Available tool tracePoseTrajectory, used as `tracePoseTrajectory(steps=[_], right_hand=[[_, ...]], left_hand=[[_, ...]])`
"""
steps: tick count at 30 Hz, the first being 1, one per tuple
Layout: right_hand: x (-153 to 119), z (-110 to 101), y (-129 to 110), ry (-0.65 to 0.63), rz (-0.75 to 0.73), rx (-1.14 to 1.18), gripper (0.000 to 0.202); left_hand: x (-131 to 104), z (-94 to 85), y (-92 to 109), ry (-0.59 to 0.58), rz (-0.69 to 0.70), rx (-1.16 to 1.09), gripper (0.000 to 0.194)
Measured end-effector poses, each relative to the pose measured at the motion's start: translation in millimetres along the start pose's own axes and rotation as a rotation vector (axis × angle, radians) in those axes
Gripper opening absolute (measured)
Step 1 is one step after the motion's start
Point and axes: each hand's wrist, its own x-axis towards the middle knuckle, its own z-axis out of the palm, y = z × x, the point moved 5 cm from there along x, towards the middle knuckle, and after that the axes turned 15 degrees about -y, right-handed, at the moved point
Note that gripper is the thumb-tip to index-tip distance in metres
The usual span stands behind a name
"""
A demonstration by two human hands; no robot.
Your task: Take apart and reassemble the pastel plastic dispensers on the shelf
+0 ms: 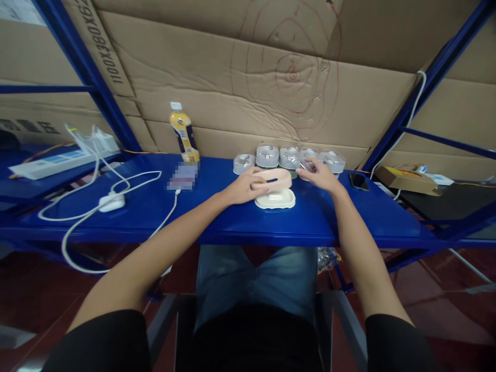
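Note:
My left hand [247,187] is closed on the left end of a peach-coloured oval case part [282,179] with a dark slot, tilted up at the back. Just below and in front of it lies a cream-coloured shallow oval tray [276,201] with a raised middle; whether the two are joined I cannot tell. My right hand [323,178] reaches to the row behind, its thumb and fingers closed around a clear plastic piece [307,165]. Several clear rounded plastic cases [267,154] stand along that row, one of them partly behind the right fingers.
A yellow drink bottle [184,133] stands at the back left of the blue table [232,225], behind a blurred-out device on a white cable. A white charger [112,202] lies among looped cables. To the right rests a dark phone [358,181]. Cardboard [201,67] walls the back.

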Motion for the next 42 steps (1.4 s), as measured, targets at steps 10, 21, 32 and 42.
tracePoseTrajectory(steps=[10, 21, 32, 42], right_hand=[[-1, 0, 15, -0.245, 0.106, -0.096, 0.093], [-7, 39, -48, -0.365, -0.414, 0.0, 0.093], [-8, 65, -64, -0.372, -0.47, -0.097, 0.098], [-1, 77, -54, -0.407, -0.449, -0.066, 0.12]], left_hand=[[-15, -31.3, -40, 0.086, -0.187, -0.028, 0.047], [5, 22.4, 17, 0.005, -0.03, -0.22, 0.117], [6, 25.5, 7, -0.037, -0.03, -0.237, 0.115], [2, 19.8, 1, -0.039, -0.042, -0.161, 0.106]])
